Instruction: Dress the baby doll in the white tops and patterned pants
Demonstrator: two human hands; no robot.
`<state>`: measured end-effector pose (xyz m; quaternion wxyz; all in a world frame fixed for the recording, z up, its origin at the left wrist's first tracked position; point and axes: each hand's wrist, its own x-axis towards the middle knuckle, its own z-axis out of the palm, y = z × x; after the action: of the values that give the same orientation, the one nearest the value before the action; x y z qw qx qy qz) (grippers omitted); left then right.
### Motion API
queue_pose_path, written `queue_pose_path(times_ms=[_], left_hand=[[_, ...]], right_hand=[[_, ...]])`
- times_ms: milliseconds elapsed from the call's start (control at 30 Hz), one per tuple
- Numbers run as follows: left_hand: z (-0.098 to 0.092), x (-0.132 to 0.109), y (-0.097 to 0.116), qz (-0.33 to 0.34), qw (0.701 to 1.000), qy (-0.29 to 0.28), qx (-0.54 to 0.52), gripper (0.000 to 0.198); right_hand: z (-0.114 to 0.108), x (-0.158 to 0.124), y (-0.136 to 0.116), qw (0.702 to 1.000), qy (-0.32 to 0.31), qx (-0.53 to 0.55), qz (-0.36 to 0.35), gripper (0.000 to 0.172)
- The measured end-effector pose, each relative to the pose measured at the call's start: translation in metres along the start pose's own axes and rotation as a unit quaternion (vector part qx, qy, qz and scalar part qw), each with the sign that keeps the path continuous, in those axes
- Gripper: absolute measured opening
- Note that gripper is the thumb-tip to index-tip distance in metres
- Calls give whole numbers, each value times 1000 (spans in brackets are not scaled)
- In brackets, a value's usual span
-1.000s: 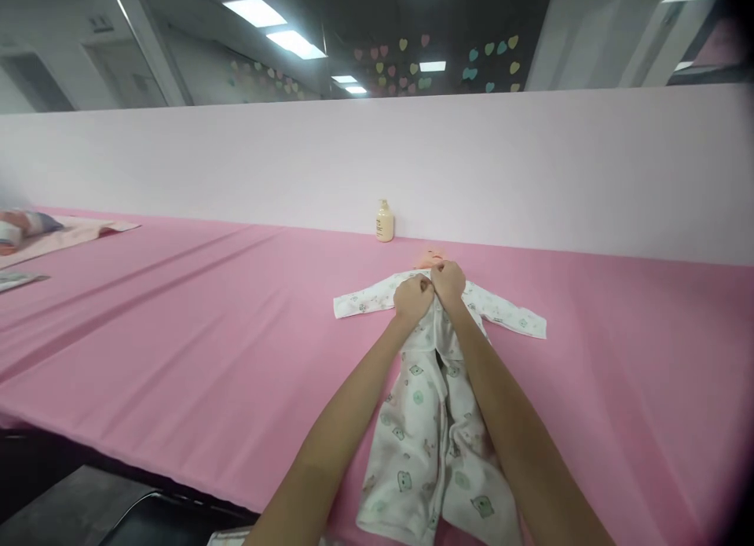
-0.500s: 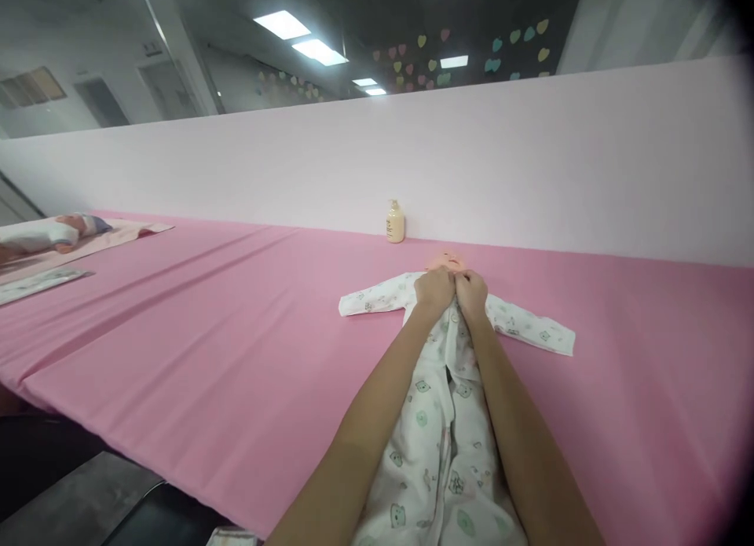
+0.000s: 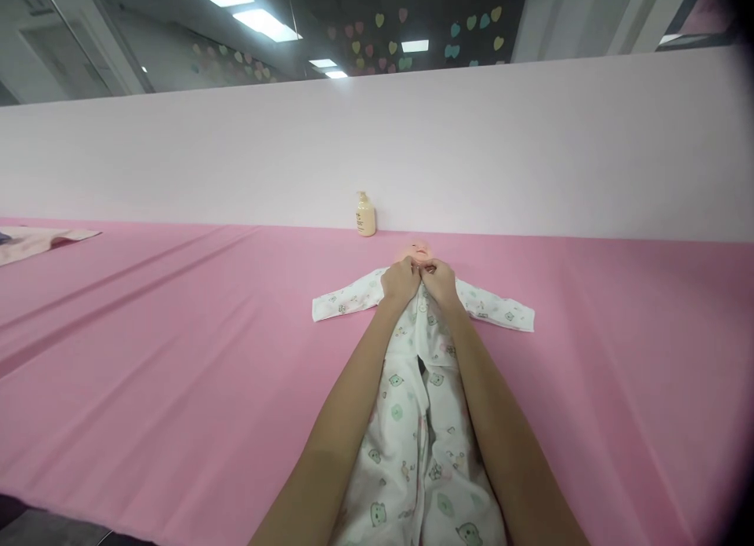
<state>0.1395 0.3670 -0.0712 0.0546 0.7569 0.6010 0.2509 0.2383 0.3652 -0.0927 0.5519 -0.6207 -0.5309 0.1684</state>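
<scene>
A baby doll [image 3: 419, 251] lies on its back, its head toward the wall, in a white long-sleeved baby romper [image 3: 406, 420] with small animal prints. The sleeves are spread out to both sides. At the collar, just below the doll's chin, my left hand [image 3: 401, 280] and my right hand [image 3: 439, 280] meet with bent fingers, pinching the two front edges of the romper. What exactly lies between the fingertips is hidden. Further down, the front placket hangs partly apart, with a dark gap near the waist.
The doll rests on a pink padded surface [image 3: 177, 357] with creases. A pale yellow pump bottle [image 3: 366, 218] stands against the white wall panel [image 3: 265, 153], beyond the doll's head. A light pink cloth [image 3: 44, 243] lies at the far left.
My view has turned to the right, so the scene sits further left. Both hands stay at the romper's collar, and a little more of the doll's face shows above them.
</scene>
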Motion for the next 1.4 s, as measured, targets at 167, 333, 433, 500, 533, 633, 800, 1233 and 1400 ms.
queue_pose_path(times_ms=[167,333,433,500,533,633,800,1233,1400], left_hand=[[1,3,-3,31,999,4,12,29],[1,2,-1,29,999,11,26,30],[-2,1,2,22,999,13,27,32],[-3,0,3,23,999,11,28,32],[-4,0,4,24,999,9,29,32],[-6,-1,5,34,999,7,34,30],[-20,-3,10,57,998,15,19,26],[-5,6,-7,17,985,-12,-173,29],[-1,6,-6,-2,995,0,-104,29]], right_hand=[[-1,1,4,999,-8,-6,-45,12],[-1,0,6,998,-7,-7,-59,15],[1,-2,1,997,14,-36,-63,17],[2,-4,-4,995,27,-66,-63,17],[3,-5,-6,994,31,-79,-64,18],[3,-6,-10,993,36,-93,-63,19],[2,-5,-7,995,34,-77,-55,12],[-2,-3,-5,999,43,13,-14,13],[-1,-1,-2,999,31,29,-14,13]])
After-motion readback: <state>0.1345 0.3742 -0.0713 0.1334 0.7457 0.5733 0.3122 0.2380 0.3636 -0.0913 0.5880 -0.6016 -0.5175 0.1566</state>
